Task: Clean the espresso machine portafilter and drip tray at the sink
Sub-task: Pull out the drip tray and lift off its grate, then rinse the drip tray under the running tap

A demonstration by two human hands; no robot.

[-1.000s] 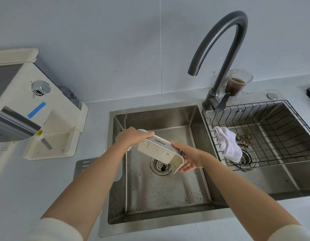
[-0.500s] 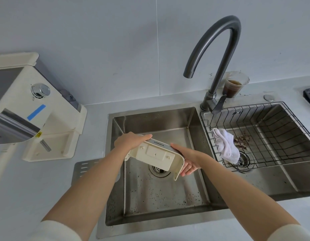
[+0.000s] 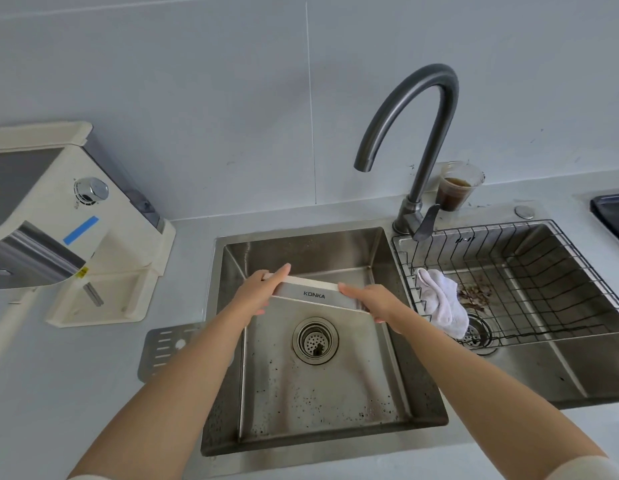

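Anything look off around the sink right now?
Dark specks litter the left basin floor, brown residue lies in the right basin beside the white cloth, and a cup of dark liquid stands behind the tap.

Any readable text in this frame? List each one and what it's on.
"KONKA": on the silver front face of the cream plastic drip tray.
Yellow sticker on the cream espresso machine: too small to read.
Blue tape strip on the same machine: no text visible.

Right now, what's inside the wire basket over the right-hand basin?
A crumpled white cloth lies at the left end of the wire basket. Brown residue shows beside it; the cloth hides part of the drain.
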